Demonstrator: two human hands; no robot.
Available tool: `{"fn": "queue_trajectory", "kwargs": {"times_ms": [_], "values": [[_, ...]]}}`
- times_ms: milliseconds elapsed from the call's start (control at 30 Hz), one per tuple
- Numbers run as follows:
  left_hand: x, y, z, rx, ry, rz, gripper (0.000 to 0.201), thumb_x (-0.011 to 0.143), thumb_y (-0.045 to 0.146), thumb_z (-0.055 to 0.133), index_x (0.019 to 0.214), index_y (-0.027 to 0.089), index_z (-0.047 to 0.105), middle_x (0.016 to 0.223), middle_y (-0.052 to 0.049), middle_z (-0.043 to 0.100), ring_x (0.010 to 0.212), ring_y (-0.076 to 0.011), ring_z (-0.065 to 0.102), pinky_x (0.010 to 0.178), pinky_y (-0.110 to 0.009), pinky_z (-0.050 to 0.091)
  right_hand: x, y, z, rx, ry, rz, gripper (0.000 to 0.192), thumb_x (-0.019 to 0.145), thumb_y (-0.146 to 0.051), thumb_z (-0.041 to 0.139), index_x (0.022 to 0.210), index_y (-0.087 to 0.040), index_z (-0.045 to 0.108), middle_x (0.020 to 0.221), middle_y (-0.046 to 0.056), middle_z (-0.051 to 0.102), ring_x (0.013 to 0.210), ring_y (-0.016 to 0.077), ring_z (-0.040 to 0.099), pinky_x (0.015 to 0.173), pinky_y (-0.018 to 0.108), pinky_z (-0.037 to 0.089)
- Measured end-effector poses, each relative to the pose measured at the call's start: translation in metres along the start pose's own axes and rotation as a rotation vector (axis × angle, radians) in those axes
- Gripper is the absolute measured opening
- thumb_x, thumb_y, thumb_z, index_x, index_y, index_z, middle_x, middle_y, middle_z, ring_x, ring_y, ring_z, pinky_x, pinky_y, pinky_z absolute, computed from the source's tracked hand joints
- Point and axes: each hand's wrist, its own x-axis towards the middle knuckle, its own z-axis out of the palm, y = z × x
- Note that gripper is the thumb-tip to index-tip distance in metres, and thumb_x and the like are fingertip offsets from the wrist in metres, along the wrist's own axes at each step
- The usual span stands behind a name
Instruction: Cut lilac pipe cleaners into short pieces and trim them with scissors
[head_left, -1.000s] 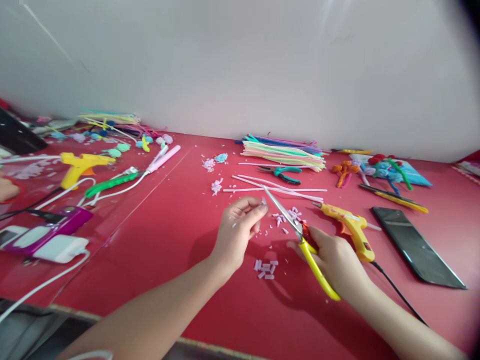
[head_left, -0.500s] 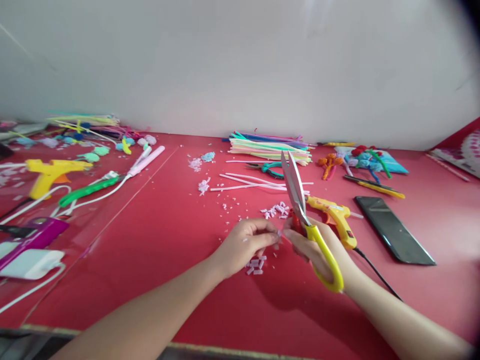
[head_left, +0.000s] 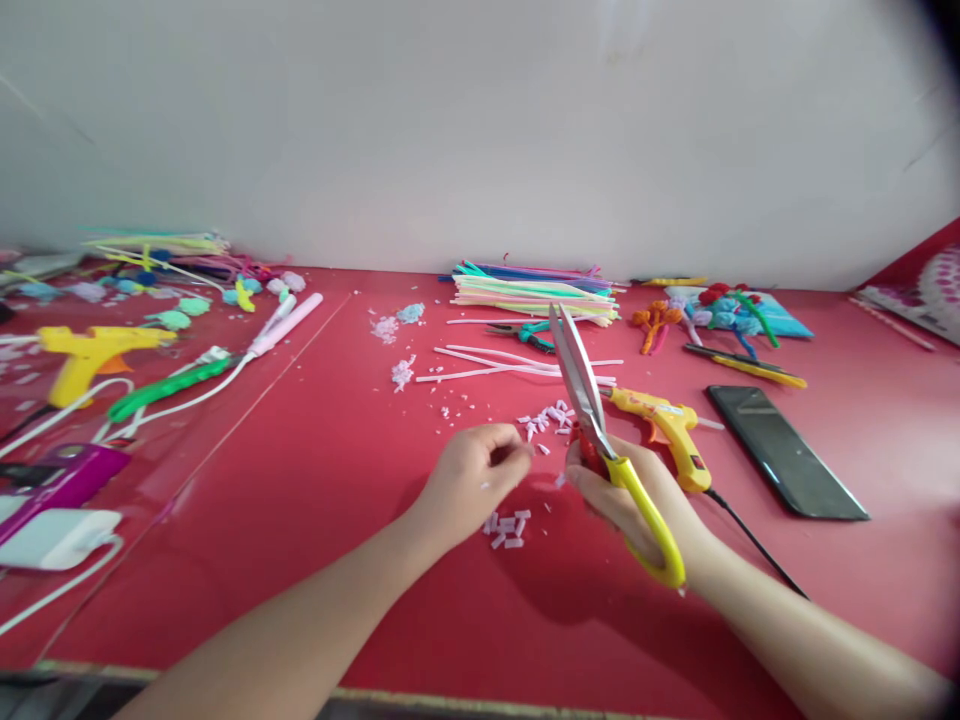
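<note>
My right hand [head_left: 637, 500] grips a pair of scissors [head_left: 577, 370] with a yellow handle, the blades pointing up and away and close together. A tiny pale lilac bit [head_left: 560, 480] shows at that hand's fingertips. To its left, my left hand [head_left: 476, 480] has its fingers curled and thumb near forefinger; whether anything is between them is hidden. Just below it lies a small group of cut lilac pieces [head_left: 510, 528]. Another heap of cut lilac pieces [head_left: 551, 416] lies beyond the hands, near the blades.
Pale pink pipe cleaners [head_left: 495, 365], teal-handled pliers [head_left: 529, 332] and a pipe-cleaner bundle [head_left: 532, 295] lie farther back. A yellow glue gun [head_left: 675, 435] and a phone [head_left: 784, 452] are at right. Another glue gun [head_left: 82, 355] and a purple power strip [head_left: 71, 480] are at left.
My left hand has drawn back left, away from my right fingertips, where the lilac bit now shows. My right hand and the scissors have hardly moved.
</note>
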Motion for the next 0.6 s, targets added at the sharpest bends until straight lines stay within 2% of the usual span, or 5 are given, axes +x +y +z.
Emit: {"fn": "queue_trajectory", "kwargs": {"times_ms": [100, 200, 367, 500, 600], "values": [[0.001, 0.002, -0.004, 0.069, 0.063, 0.035, 0.016, 0.076, 0.029, 0.051, 0.066, 0.018, 0.057, 0.057, 0.003, 0.046, 0.052, -0.0091, 0.039, 0.051, -0.021, 0.032, 0.001, 0.003, 0.0, -0.011, 0.012, 0.008, 0.01, 0.072, -0.025, 0.045, 0.064, -0.018, 0.044, 0.05, -0.006, 0.041, 0.045, 0.0071, 0.037, 0.042, 0.018, 0.03], [-0.002, 0.008, 0.001, 0.027, -0.025, 0.06, 0.014, 0.072, 0.028, 0.056, 0.083, 0.021, 0.061, 0.072, 0.0, 0.054, 0.056, -0.0099, 0.044, 0.053, -0.022, 0.035, 0.002, 0.007, 0.002, -0.03, -0.003, -0.039, 0.01, 0.072, -0.025, 0.045, 0.065, -0.018, 0.046, 0.052, -0.005, 0.041, 0.047, 0.0075, 0.037, 0.043, 0.018, 0.03], [-0.007, 0.009, 0.011, 0.052, -0.097, 0.089, 0.009, 0.073, 0.024, 0.054, 0.068, 0.019, 0.06, 0.064, 0.001, 0.049, 0.053, -0.0095, 0.044, 0.049, -0.021, 0.033, 0.002, 0.011, 0.005, -0.061, -0.001, -0.1, 0.011, 0.073, -0.025, 0.044, 0.066, -0.017, 0.047, 0.053, -0.005, 0.041, 0.05, 0.0079, 0.036, 0.046, 0.019, 0.031], [-0.003, 0.002, 0.006, 0.086, 0.009, 0.135, 0.011, 0.074, 0.02, 0.05, 0.064, 0.018, 0.055, 0.062, 0.002, 0.048, 0.055, -0.0099, 0.044, 0.051, -0.021, 0.033, 0.002, 0.014, 0.006, -0.097, -0.017, -0.107, 0.007, 0.07, -0.022, 0.044, 0.064, -0.018, 0.044, 0.053, -0.005, 0.038, 0.049, 0.0076, 0.034, 0.045, 0.019, 0.029], [0.002, -0.003, 0.0, 0.2, 0.095, 0.12, 0.022, 0.077, 0.024, 0.048, 0.056, 0.018, 0.051, 0.053, 0.003, 0.043, 0.051, -0.0099, 0.04, 0.05, -0.021, 0.031, 0.002, 0.014, 0.006, -0.11, -0.013, -0.089, 0.008, 0.069, -0.022, 0.043, 0.062, -0.018, 0.041, 0.052, -0.006, 0.035, 0.049, 0.0074, 0.032, 0.045, 0.019, 0.028]]}}
